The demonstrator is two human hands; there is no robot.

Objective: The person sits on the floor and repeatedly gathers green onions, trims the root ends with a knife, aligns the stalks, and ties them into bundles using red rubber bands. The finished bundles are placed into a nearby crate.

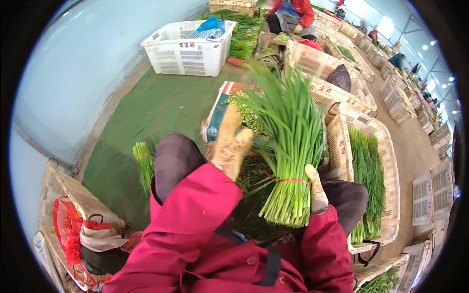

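My right hand (317, 188), in a pale, stained work glove, grips a thick bundle of leafy garlic chives (293, 146) from its right side. A red band (293, 180) circles the bundle low down, with the cut stem ends towards me and the leaves pointing away. My left hand (231, 144), gloved alike and blurred by motion, is left of the bundle with its thumb apart and nothing seen in it. Beyond that hand lies a pile of loose short greens (251, 110) on a printed sack (216, 117). Some leaf scraps (253, 175) show between my knees.
A plastic crate (392, 205) at my right holds banded chives (366, 183). Another small bundle (143, 161) lies on the green floor sheet (121, 124) by my left knee. Ahead are a white crate (187, 55) and a seated person (296, 18). A crate (66, 190) with red netting is behind left.
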